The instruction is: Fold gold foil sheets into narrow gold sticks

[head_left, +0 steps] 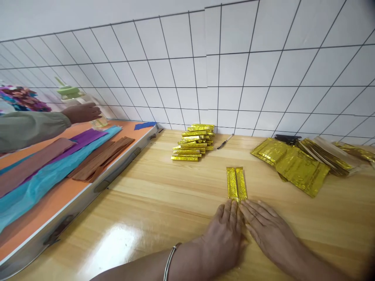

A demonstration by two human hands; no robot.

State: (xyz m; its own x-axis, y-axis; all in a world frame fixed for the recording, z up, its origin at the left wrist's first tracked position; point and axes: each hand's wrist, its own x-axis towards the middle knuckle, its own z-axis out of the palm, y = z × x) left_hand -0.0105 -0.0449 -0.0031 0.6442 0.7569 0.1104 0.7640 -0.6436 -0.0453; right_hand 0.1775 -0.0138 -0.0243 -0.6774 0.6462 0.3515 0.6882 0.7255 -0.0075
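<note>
Landmark: pair of narrow gold foil strips (pixel 236 183), 2 lying side by side and touching, flat on the pale wooden table (pixel 164 203). My left hand (pixel 224 230) and right hand (pixel 265 228) are both just below the pair, palms down on the wood, fingers stretched flat, nothing clasped in either. Fingertips of both hands meet the pair's near end; the 2 hands touch each other along the index fingers. Thin silver bangle (pixel 170 259) on my left wrist, below and left of the pair. Up and left of the pair: stack of folded gold foil strips (pixel 195 142), against the white tiled wall (pixel 234 70). Directly above the pair, near the wall: slim black pen (pixel 225 141), tilted. Right of the pair: loose pile of flat gold foil sheets (pixel 295 166), overlapping. Far left of the pair: orange board (pixel 67 187) carrying crepe paper bands (pixel 58 164) in purple, turquoise and brown. Beyond it, another person's hand (pixel 83 112) in a grey-green sleeve touches a clear bottle with green cap (pixel 70 93).
</note>
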